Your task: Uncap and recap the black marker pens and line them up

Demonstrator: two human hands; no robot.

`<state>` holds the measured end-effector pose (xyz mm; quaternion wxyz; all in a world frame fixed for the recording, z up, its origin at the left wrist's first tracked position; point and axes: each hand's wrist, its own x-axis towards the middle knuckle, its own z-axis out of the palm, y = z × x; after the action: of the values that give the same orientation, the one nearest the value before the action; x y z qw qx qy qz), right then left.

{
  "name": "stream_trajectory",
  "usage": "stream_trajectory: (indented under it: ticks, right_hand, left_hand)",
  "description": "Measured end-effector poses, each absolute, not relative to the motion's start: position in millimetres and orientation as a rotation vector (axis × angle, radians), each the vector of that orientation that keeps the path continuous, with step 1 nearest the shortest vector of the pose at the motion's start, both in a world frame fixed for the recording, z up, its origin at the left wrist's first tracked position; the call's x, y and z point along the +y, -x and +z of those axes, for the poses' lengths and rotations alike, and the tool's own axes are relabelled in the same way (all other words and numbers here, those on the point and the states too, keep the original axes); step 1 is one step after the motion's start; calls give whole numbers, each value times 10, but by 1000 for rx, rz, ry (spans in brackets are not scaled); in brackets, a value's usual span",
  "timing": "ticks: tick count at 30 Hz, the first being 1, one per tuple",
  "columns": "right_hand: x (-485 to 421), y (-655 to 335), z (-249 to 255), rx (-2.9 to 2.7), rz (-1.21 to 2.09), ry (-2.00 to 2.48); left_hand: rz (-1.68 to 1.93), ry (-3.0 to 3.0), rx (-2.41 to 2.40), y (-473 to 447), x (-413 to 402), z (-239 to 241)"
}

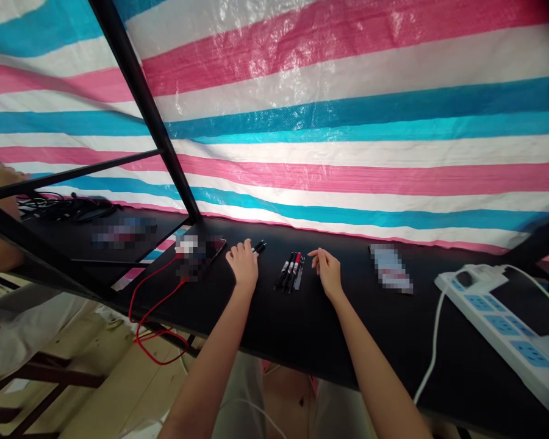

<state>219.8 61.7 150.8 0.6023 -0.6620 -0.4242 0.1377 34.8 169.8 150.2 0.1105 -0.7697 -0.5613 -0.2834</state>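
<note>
Two forearms are reaching over a black table. On it, the left hand is lying with its fingers slightly spread, covering part of some black pens; whether it is gripping them, I cannot tell. Across from it, the right hand is hovering or resting, fingers loosely bent and apart, with nothing showing between them. A pen row is lying between the hands, nearer the right fingertips, one pen showing red. Further right, a blurred packet and a white power strip are lying. Red cable is looping off the table's front edge at left. Behind, a striped sheet is hanging. At far left, another person's hand is showing beyond the frame.
</note>
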Motion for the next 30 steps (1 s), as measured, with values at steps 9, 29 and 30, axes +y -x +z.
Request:
stream_trajectory:
  ticks: [9,29,30]
  right_hand:
    - [590,-2109,1442,-1469,106,1982]
    - [537,-2133,1500,-1494,14,2088]
    - [532,-2135,1504,-1491,12,2086]
  left_hand:
    - [-805,2445,-1543,-417,1732,1477]
    - [-663,3044,-1180,-541,1624,1525]
    - [-662,3011,-1200,-532,1638,1521]
